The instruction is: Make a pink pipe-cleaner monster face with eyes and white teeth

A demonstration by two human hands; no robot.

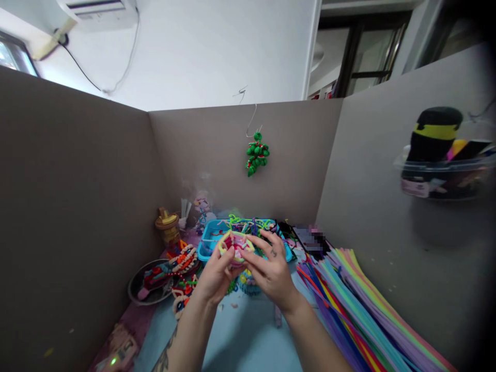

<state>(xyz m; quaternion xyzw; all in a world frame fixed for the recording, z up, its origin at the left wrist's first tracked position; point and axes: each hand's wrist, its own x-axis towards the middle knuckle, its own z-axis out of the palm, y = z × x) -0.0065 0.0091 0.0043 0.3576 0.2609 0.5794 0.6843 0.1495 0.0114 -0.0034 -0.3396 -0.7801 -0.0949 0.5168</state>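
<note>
Pipe-cleaner piece (236,247) in fingertip pinch of left hand (217,275) and right hand (272,273), by near rim of blue basket (204,247); bare tabletop (248,338) below.

Fuzzy pipe cleaners (364,305) everywhere, soft and matt; the blue basket (204,247) looks smooth, glossy plastic; cardboard walls (77,206) dull and flat; a thin metal hook (251,121) glints.

Soft, even indoor light fills the booth. The white wall (217,51) far above is brightest, and a window (13,54) glares at the far left. The right edge darkens into a vignette, where a plastic tub (445,175) is blurred. Wide-angle distortion bows the partitions (77,196). A pixelated patch (310,238) sits far right on the bench (248,336). The left hand (217,274), right hand (271,271) and the pipe-cleaner piece (236,245) are the sharpest, and their shadows are faint.
</note>
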